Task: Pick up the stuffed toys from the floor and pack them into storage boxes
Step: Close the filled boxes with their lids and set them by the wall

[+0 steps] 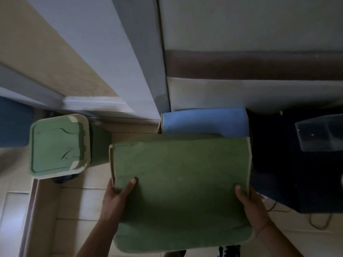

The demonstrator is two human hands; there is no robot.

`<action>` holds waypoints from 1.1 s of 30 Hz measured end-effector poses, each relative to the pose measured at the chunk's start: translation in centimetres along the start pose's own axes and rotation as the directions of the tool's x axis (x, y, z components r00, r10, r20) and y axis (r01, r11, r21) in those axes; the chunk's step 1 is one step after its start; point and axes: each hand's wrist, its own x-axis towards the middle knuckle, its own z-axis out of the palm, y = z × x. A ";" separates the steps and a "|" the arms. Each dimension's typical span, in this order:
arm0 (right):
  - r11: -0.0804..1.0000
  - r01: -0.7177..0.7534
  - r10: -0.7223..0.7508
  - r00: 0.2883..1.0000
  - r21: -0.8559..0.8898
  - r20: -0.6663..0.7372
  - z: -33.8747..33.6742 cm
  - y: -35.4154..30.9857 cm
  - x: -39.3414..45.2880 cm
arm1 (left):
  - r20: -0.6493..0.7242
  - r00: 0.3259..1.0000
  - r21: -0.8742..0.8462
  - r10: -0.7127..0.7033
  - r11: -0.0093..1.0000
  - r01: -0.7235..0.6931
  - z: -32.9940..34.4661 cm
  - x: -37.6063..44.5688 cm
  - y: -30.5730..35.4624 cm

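Note:
A green fabric storage box (181,184) with its lid closed fills the middle of the view, held above the tiled floor. My left hand (118,195) grips its left edge, thumb on the lid. My right hand (248,203) grips its right edge, thumb on top as well. Behind it, a blue storage box (202,121) stands against the wall, touching or nearly touching the green one. No stuffed toys are visible; the boxes' contents are hidden.
A light green pedal bin (59,145) stands to the left by a door frame (100,104). A dark blue cabinet (297,173) is on the right with a clear plastic container (319,134) on it. A cable (319,221) lies on the floor at right.

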 end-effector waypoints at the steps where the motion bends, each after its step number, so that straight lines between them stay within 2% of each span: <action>1: 1.000 0.000 0.000 1.000 -0.002 -0.007 0.0 0.2 -0.3 | -0.010 1.000 0.004 0.002 1.000 -0.002 0.0 -0.4 0.0; 3: 1.000 -0.003 0.005 0.999 0.030 -0.043 -0.2 0.8 -0.7 | -0.073 0.997 0.050 0.022 0.999 -0.019 0.2 -1.3 0.0; 6: 0.983 -0.032 0.045 0.997 0.178 -0.070 -1.2 0.9 -2.0 | -0.151 0.986 0.100 0.076 0.993 -0.062 0.2 -3.0 0.3; 9: 0.961 -0.055 0.059 0.998 0.270 -0.006 -2.7 1.1 -2.2 | -0.143 0.981 0.097 0.130 0.988 -0.117 0.9 -4.4 1.4; 12: 0.946 0.019 -0.015 1.000 0.325 -0.015 -3.7 0.4 -2.2 | -0.137 0.972 0.056 0.192 0.981 -0.186 1.7 -5.0 2.4; 14: 0.964 0.107 -0.095 0.994 0.243 -0.059 -4.3 -1.0 -2.2 | -0.103 0.976 -0.022 0.194 0.980 -0.197 2.3 -4.6 3.0; 16: 0.970 0.180 -0.172 0.983 0.166 -0.064 -4.1 -3.2 -1.9 | -0.063 0.980 -0.030 0.187 0.982 -0.189 3.1 -3.0 3.4; 19: 0.963 0.263 -0.267 0.958 -0.053 -0.104 -3.4 -5.9 0.2 | -0.026 0.973 0.135 0.230 0.965 -0.224 4.6 0.7 3.9; 21: 0.950 0.264 -0.300 0.918 -0.165 -0.260 -3.6 -6.9 0.6 | -0.078 0.952 0.263 0.297 0.927 -0.268 5.6 1.8 5.0; 22: 0.948 0.275 -0.317 0.872 -0.162 -0.373 -4.0 -6.9 -0.1 | -0.124 0.926 0.323 0.357 0.897 -0.303 6.0 2.0 5.6; 23: 0.950 0.300 -0.306 0.822 -0.092 -0.481 -4.7 -5.9 -0.9 | -0.161 0.875 0.403 0.457 0.839 -0.364 6.4 1.9 6.2; 24: 0.950 0.308 -0.233 0.810 0.052 -0.538 -4.9 -4.3 -1.8 | -0.158 0.800 0.540 0.579 0.729 -0.421 6.7 1.5 6.7; 25: 0.924 0.267 -0.099 0.858 0.273 -0.504 -4.6 -2.5 -2.6 | -0.069 0.706 0.695 0.705 0.542 -0.473 7.3 0.9 7.1; 26: 0.853 0.150 0.043 0.934 0.499 -0.355 -3.8 -0.2 -3.0 | 0.093 0.621 0.792 0.779 0.320 -0.520 8.3 0.0 7.4; 27: 0.739 0.011 0.091 0.989 0.674 -0.115 -2.6 2.1 -3.0 | 0.284 0.558 0.806 0.780 0.122 -0.580 9.6 -0.8 7.7; 28: 0.623 -0.121 0.031 0.991 0.773 0.130 -1.0 4.0 -2.8 | 0.440 0.516 0.776 0.735 -0.021 -0.631 11.1 -1.9 8.0; 29: 0.509 -0.199 -0.055 0.963 0.837 0.263 0.8 5.6 -2.3 | 0.553 0.495 0.734 0.671 -0.111 -0.670 12.5 -2.5 8.2; 30: 0.486 -0.216 -0.093 0.951 0.847 0.296 2.3 5.8 -2.2 | 0.625 0.485 0.702 0.611 -0.169 -0.692 13.9 -3.1 8.4; 31: 0.397 -0.270 -0.088 0.940 0.877 0.329 3.8 6.1 -1.4 | 0.667 0.487 0.682 0.564 -0.199 -0.703 15.1 -3.5 8.4; 33: 0.472 -0.144 -0.021 0.984 0.870 0.174 5.4 4.7 0.1 | 0.706 0.493 0.666 0.508 -0.241 -0.706 16.5 -3.8 8.1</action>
